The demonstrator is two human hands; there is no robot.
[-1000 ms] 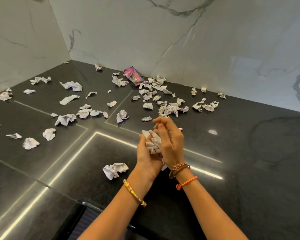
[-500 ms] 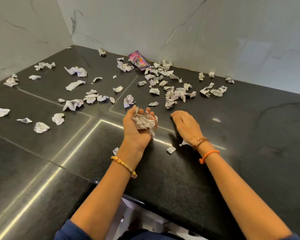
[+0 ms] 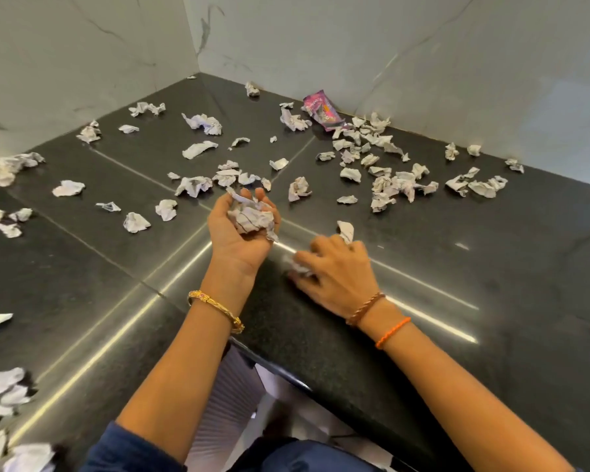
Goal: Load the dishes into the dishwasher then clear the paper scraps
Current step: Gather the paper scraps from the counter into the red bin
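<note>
- Left hand (image 3: 240, 229) palm-up over the dark countertop (image 3: 491, 284), fingers curled around a wad of crumpled paper (image 3: 252, 218).
- Right hand (image 3: 337, 270) palm-down on the counter just beside the left, fingers closed over a small scrap (image 3: 298, 265); another scrap (image 3: 346, 230) poking out at the fingertips.
- Loose paper scraps (image 3: 389, 182) scattered across the counter, densest near the back wall (image 3: 423, 63).
- Pink wrapper (image 3: 321, 110) against that wall.
- No dishes or dishwasher identifiable.
</note>
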